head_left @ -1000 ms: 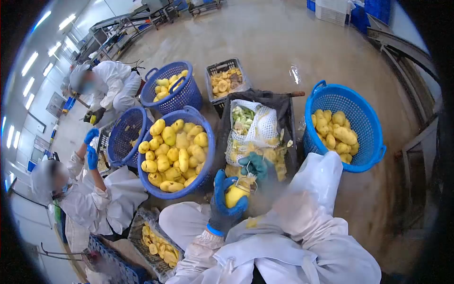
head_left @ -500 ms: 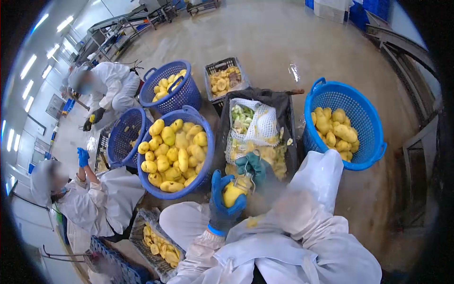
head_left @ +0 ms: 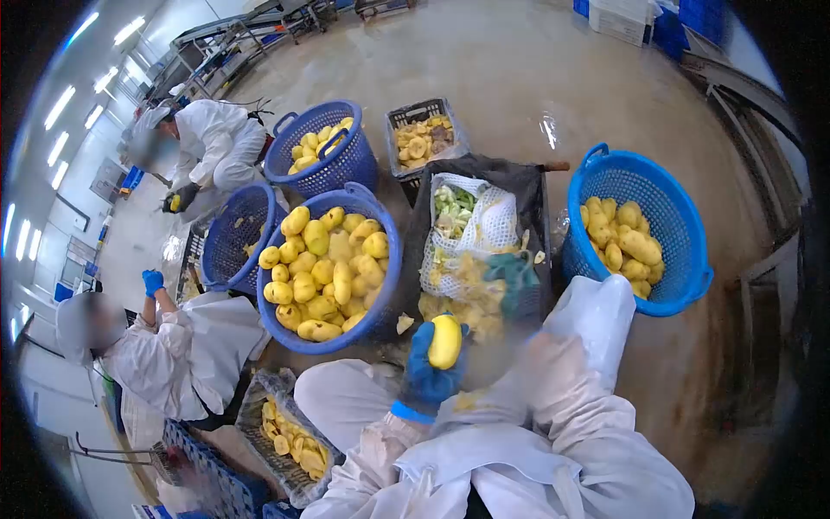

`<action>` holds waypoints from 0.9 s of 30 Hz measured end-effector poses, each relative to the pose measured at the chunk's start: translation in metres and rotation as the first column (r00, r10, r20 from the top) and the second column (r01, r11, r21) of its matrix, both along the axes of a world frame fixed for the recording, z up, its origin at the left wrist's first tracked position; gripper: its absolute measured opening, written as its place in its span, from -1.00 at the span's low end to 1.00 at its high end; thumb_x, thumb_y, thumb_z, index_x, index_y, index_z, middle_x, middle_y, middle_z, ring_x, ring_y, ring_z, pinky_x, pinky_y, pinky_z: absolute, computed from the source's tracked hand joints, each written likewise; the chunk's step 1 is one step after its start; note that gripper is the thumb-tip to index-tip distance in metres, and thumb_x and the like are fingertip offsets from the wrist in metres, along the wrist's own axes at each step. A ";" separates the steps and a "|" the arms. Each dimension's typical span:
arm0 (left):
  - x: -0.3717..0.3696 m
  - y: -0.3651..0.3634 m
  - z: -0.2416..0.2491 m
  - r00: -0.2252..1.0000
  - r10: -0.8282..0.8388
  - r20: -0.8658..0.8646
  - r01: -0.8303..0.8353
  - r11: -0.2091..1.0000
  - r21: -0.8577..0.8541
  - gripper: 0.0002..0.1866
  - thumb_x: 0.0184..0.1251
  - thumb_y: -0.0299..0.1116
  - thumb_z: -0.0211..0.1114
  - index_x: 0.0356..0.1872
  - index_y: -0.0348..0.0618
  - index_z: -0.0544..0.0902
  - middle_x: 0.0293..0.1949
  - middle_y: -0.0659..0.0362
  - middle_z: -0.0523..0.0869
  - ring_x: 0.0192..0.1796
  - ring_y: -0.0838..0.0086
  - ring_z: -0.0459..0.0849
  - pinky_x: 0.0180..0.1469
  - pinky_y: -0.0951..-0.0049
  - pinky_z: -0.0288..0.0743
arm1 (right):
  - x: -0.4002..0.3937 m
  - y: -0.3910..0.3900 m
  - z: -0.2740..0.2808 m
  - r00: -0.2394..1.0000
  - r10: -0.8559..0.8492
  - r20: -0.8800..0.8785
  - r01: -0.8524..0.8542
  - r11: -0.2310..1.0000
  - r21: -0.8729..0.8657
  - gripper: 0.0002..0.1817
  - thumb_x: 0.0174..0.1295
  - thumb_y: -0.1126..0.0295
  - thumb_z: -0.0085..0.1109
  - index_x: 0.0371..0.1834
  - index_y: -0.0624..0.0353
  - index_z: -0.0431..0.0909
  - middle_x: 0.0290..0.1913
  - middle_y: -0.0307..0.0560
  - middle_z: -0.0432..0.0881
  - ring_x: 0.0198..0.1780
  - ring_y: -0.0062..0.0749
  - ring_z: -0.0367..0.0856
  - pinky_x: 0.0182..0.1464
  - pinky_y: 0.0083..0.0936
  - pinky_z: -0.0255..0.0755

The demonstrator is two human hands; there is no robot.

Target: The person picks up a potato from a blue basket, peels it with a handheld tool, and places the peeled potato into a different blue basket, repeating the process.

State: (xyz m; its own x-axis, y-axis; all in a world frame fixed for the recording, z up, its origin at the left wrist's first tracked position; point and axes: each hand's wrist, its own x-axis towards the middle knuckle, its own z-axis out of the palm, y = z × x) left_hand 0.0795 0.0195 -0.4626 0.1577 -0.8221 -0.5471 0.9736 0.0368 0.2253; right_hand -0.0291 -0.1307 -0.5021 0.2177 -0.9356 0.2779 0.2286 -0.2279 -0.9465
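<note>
My left hand (head_left: pixel 421 370), in a blue glove, is wrapped round a smooth yellow potato (head_left: pixel 445 342) held upright over my lap. My right hand (head_left: pixel 513 281), in a green glove, is over the right side of the dark-lined crate (head_left: pixel 540 251). Motion smears its fingers, and no tool can be made out in it. Inside that crate are yellow peelings (head_left: pixel 467 298), green scraps (head_left: pixel 451 212) and white mesh netting (head_left: pixel 493 221).
A purple basket of potatoes (head_left: pixel 389 290) stands at my left, a blue basket (head_left: pixel 683 203) at my right. Further back are another potato basket (head_left: pixel 359 164) and a small crate (head_left: pixel 458 125). Beside my left knee lies a crate of yellow pieces (head_left: pixel 259 415). Two people (head_left: pixel 173 355) (head_left: pixel 216 143) sit leftward.
My right hand has left the potato, along with the wire-framed peeler seen there earlier, and moved up and right over the crate. My left hand has turned the potato upright.
</note>
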 end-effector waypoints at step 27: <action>-0.004 0.010 0.006 -0.365 0.138 0.921 0.205 0.977 -0.065 -0.39 0.07 -0.54 0.36 0.20 -0.25 0.37 0.11 -0.02 0.52 0.08 0.20 0.57 0.14 0.30 0.44 | 0.001 0.004 0.027 0.893 0.108 0.437 -0.327 0.823 0.464 -0.69 0.41 0.21 -0.03 -0.21 0.21 0.59 -0.35 -0.16 0.64 -0.33 -0.47 0.61 -0.23 -0.50 0.51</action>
